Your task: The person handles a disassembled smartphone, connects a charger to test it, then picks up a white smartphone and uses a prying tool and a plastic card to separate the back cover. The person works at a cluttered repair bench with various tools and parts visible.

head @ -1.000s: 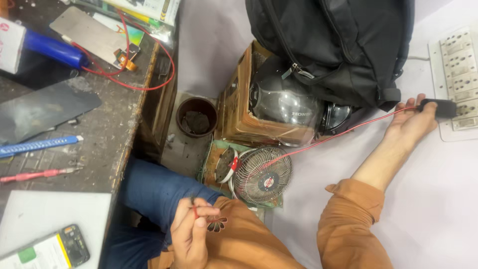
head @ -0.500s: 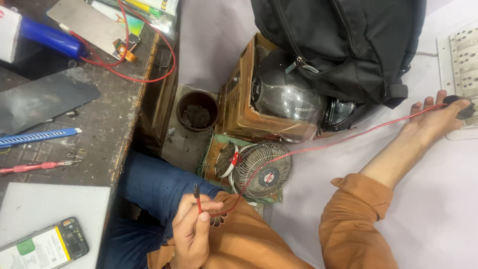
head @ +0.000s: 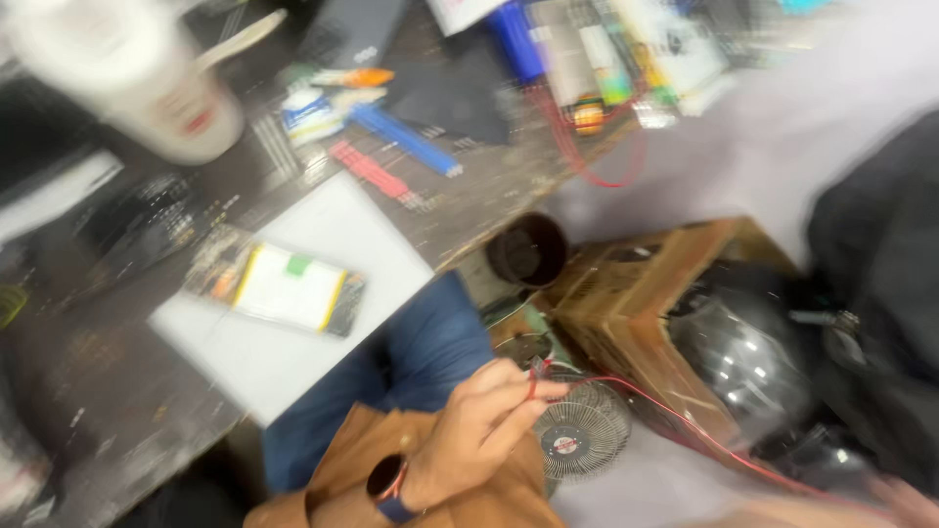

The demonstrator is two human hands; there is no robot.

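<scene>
The person's left hand was closed in a pinch on the end of a thin red wire, thumb and fingertips pressed together just above the small round fan that lay on the floor near their knee. From that pinch the red wire ran off to the right and nearer, low across the floor, passing beside a wooden crate and the glossy dark helmet resting in it. At the near right corner a blurred bit of the right hand showed where the wire ended; whether it was gripping the wire or lying open I could not tell, the view being too smeared there. The left wrist wore a dark watch under an orange-brown sleeve, and a leg in blue jeans lay between the fan and the workbench. On the bench, to the left, a phone with its back off rested on a white sheet; farther off lay a blue pen, a red-handled tool and a white tub, all blurred. A loop of red cable hung over the bench's far edge, and a dark round cup stood on the floor just beyond the crate. A black bag filled the right side.
</scene>
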